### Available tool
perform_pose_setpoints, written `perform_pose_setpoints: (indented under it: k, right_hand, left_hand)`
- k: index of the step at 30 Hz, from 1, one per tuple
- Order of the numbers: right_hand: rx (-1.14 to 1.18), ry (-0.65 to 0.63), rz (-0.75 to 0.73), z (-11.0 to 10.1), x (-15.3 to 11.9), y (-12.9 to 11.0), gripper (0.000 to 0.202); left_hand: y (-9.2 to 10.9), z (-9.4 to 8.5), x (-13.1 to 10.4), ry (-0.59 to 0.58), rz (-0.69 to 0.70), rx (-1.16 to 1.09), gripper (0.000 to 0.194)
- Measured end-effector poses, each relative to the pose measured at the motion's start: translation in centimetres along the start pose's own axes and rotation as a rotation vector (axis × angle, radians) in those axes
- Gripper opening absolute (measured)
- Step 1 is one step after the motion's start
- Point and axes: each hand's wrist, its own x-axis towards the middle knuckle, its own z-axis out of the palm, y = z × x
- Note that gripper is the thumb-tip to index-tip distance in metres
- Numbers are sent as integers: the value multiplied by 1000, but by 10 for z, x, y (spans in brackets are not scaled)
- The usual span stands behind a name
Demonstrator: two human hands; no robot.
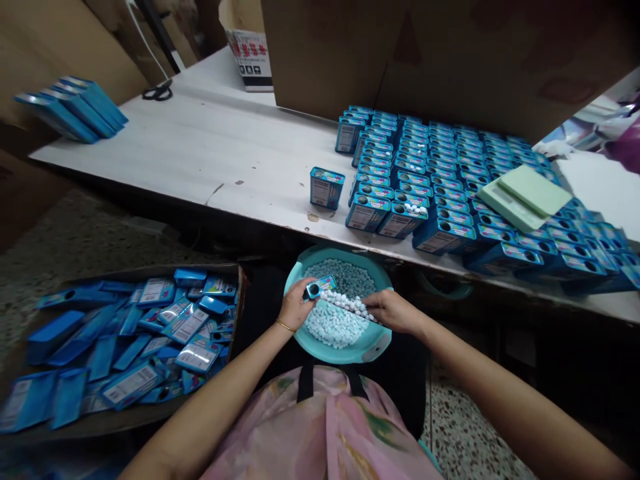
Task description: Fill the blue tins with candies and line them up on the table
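Note:
My left hand (296, 305) grips a small blue box (320, 287) with a dark round opening, above the left part of a turquoise basin (370, 351) on my lap. Small white pieces (337, 327) fill much of the basin, with darker-looking ones towards its far side. My right hand (390, 310) is closed at the basin's right edge, its fingers at the end of a row of white pieces (345, 301) that reaches to the box. What carries this row is mostly hidden beneath the pieces.
A carton (239, 293) of blue boxes lies at the left. On the white table (240, 153) stand many blue boxes (367, 210), a single box (327, 189), a pale green scale (525, 197), black scissors (157, 91) and a stack of boxes (77, 110). A large cardboard panel (425, 60) rises behind.

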Motion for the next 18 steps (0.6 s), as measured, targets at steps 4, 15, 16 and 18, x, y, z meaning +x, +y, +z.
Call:
perform_pose_setpoints:
  k: [4, 15, 16, 18]
  right_hand:
    - [-123, 17, -25, -18, 6, -21, 21]
    - [-302, 24, 52, -33, 4, -52, 26]
    - [-274, 31, 50, -34, -2, -44, 26]
    - [-191, 72, 59, -30, -8, -21, 29]
  left_hand:
    - [2, 6, -4, -31, 57, 47, 43]
    - [-4, 9, -4, -23, 67, 67, 41]
    - [-6, 8, -4, -17, 50, 54, 40]
    - [-8, 5, -4, -5, 16, 9, 38]
